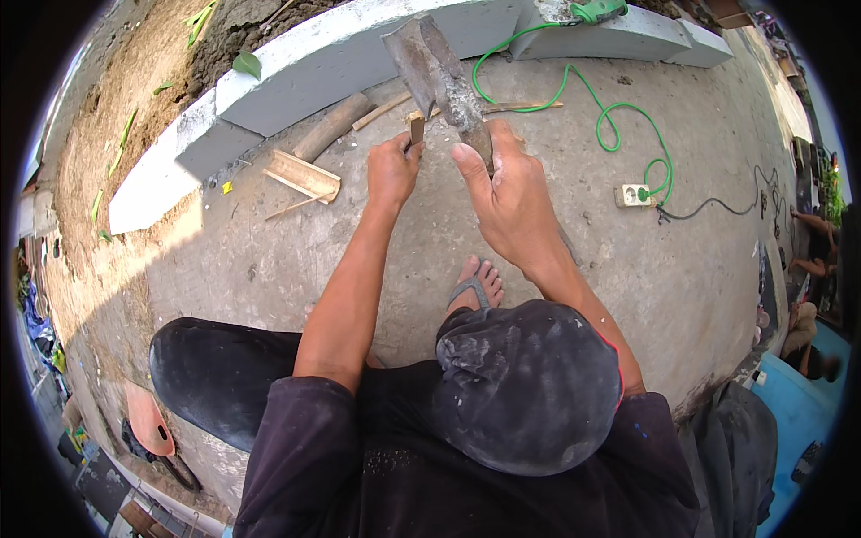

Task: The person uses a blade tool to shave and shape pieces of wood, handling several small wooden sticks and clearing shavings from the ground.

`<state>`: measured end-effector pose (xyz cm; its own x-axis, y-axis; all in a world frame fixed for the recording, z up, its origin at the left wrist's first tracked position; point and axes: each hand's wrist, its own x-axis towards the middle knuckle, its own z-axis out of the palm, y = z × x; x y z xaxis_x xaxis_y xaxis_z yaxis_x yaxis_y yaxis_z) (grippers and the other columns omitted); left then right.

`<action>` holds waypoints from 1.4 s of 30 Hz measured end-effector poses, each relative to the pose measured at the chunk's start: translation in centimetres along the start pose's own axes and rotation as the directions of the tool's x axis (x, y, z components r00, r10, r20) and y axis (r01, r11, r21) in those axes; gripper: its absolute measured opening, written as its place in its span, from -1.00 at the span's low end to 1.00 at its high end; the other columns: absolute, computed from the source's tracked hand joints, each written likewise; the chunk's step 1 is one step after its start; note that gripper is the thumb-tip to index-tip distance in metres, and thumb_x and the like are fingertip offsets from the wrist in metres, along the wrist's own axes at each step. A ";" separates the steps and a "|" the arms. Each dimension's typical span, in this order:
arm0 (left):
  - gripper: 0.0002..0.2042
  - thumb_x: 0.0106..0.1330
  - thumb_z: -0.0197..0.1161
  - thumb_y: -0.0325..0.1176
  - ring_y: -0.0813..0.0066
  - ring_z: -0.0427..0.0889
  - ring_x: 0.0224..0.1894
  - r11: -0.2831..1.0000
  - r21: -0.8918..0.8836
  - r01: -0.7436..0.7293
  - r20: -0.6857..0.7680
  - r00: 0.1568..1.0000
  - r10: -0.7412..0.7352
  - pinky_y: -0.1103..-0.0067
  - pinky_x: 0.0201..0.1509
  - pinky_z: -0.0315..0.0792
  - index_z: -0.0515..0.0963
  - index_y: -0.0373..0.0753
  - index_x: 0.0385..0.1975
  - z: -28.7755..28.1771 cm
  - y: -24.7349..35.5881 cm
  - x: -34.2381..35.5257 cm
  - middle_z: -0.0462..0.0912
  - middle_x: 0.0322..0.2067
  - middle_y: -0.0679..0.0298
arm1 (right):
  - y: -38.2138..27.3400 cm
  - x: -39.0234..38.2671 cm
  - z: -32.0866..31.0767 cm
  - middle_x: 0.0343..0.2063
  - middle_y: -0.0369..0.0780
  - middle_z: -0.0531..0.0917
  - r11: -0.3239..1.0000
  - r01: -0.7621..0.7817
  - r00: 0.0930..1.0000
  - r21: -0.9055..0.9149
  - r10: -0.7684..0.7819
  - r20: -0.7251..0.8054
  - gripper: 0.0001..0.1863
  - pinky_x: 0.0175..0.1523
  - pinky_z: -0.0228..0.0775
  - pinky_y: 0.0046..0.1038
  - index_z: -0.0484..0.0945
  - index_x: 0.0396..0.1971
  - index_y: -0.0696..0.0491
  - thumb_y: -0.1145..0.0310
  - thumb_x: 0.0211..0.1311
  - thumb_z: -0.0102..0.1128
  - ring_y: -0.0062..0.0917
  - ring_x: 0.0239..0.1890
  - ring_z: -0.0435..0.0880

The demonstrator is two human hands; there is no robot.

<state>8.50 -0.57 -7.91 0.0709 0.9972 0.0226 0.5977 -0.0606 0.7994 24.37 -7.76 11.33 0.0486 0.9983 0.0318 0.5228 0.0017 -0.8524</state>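
My left hand (392, 175) is closed around a short strip of bamboo or wood (417, 128), which stands up out of the fist with a pale, rough top. Beside it, my right hand (513, 204) grips a broad, rusty metal tool (437, 72) with a wide blade and grey crust along its neck. The blade reaches up and left, its lower edge close to the strip's top; whether they touch I cannot tell. A split bamboo half (303, 176) lies on the concrete left of my left hand, in front of a round wooden piece (334, 127).
White blocks (359, 54) form a low curved wall ahead. A green power tool (599, 11) rests on top, its green cable (615, 134) looping down to a white socket (635, 195). My sandalled foot (480, 285) stands below my hands. Other people (812, 242) are at far right.
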 end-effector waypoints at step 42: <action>-0.83 0.34 0.36 -0.37 -0.20 0.70 -0.34 0.999 0.036 0.030 0.004 1.000 -0.030 0.17 -0.22 0.54 0.74 -0.30 -0.17 0.1 -0.8 -0.7 0.69 -0.40 -0.18 | -2.5 -0.9 -1.6 -0.62 0.02 0.62 0.991 -0.046 0.998 -0.126 0.051 0.036 -0.51 -0.45 0.41 -0.23 0.43 0.02 0.34 0.13 0.55 0.18 -0.15 -0.61 0.66</action>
<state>8.11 -1.19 -8.60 0.0558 0.9984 -0.0039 0.6279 -0.0320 0.7776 24.44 -8.75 14.26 0.0447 0.9985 -0.0305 0.6229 -0.0517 -0.7806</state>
